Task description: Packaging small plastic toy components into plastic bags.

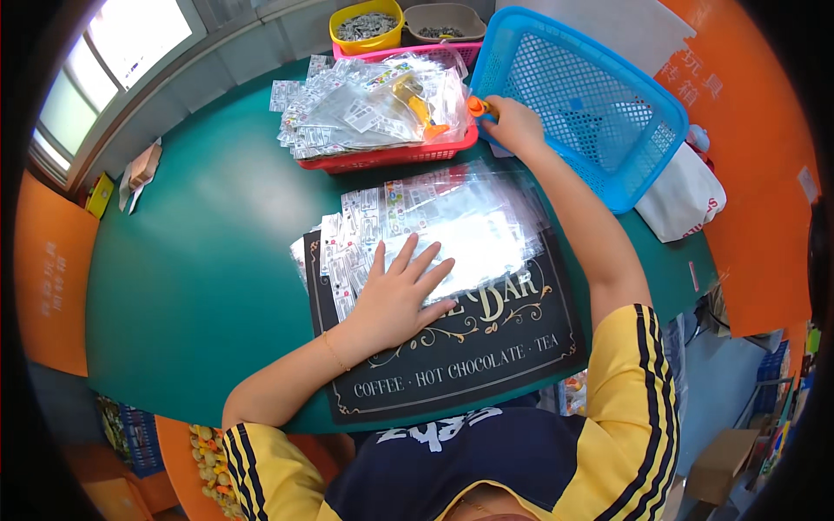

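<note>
My left hand (401, 291) lies flat with its fingers spread on a stack of clear printed plastic bags (473, 226). The stack rests on a black placemat (452, 382) with light lettering and scrollwork. Farther off to the right, my right hand (515, 126) is closed on a small orange plastic piece (477, 106), at the near left rim of a blue perforated basket (638, 174). The fingertips are partly hidden, and the piece's exact kind cannot be made out. Left of that hand stands a red basket (382, 157), heaped with filled clear bags (347, 108) holding printed slips and yellow-orange pieces.
A yellow tub (367, 10) and a beige tub (443, 19) of small parts stand in a pink basket behind. A white bag (682, 195) lies beside the blue basket. At the left edge of the green table (191, 286) are a small box and a yellow container (100, 195).
</note>
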The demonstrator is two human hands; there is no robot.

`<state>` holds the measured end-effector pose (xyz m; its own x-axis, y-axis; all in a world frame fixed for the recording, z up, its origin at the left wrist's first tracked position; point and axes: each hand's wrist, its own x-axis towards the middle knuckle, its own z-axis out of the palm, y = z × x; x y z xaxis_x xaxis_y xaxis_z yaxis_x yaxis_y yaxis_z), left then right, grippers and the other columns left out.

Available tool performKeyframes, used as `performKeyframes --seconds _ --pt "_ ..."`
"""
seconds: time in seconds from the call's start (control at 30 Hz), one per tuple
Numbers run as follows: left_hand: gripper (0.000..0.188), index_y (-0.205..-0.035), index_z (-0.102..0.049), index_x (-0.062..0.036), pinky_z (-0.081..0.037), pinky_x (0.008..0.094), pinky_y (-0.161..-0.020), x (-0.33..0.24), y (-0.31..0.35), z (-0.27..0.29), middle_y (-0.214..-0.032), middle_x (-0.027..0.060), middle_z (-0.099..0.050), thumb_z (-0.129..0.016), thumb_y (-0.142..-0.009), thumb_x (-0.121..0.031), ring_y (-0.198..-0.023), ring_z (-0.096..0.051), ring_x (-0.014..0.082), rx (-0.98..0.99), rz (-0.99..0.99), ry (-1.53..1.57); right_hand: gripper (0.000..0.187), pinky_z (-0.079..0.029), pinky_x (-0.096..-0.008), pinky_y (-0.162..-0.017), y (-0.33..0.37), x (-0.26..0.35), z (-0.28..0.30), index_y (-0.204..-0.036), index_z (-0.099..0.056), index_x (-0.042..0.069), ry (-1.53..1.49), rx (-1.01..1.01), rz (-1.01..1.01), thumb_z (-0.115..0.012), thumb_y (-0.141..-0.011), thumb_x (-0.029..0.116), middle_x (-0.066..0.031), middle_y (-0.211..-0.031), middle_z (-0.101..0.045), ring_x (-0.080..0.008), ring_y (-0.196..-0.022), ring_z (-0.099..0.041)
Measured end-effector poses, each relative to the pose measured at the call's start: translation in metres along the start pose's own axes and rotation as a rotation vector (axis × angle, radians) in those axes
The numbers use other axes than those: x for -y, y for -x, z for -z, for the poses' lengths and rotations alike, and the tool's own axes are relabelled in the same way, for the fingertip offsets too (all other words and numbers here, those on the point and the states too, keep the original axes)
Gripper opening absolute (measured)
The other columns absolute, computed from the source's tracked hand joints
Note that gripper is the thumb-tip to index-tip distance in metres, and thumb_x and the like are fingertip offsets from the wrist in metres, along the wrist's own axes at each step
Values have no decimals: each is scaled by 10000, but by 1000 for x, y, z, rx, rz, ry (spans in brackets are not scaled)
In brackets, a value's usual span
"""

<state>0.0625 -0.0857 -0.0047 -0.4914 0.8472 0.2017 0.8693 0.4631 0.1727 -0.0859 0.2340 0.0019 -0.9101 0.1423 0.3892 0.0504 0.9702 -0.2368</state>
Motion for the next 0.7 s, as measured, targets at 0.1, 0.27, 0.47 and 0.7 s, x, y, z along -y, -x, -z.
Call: performKeyframes --seconds 0.1,0.27,0.47,0.7 --pt "543 -1300 -485 -155 -229 593 -1043 1 3 7 -1370 98 -440 -548 -862 -469 -1297 -358 333 23 25 -34 293 -505 -402 -687 3 -9 6 -1049 -632 142 -52 -108 -86 -654 -792 282 -126 -882 -658 -315 -811 -638" --pt "374 -1079 -617 -128 -278 553 -1014 7 4 25 -1111 68 -577 -633 -816 -394 -1193 -454 294 -26 39 -8 335 -502 -316 -622 56 -17 62 -1112 -601 80 -950 -92 -109 -612 -864 306 -87 -905 -659 -196 -731 -639" --pt "257 -1033 -625 -96 -427 370 -880 28 -57 17 -1039 60 -596 -640 -783 -157 -999 -531 285 -112 -220 262 297 -473 -258 -676 150 10 98 -1157 -482 90 -1760 363 -331 -560 -903 223 -87 -948 -605 -166 -861 -608" --pt "255 -1021 -629 -84 -430 371 -867 37 -84 9 -1015 76 -607 -637 -773 -144 -968 -534 262 164 -333 280 235 -463 -331 -865 172 68 67 -1096 -454 58 -1859 548 -627 -542 -923 190 -81 -905 -582 -222 -1021 -578"
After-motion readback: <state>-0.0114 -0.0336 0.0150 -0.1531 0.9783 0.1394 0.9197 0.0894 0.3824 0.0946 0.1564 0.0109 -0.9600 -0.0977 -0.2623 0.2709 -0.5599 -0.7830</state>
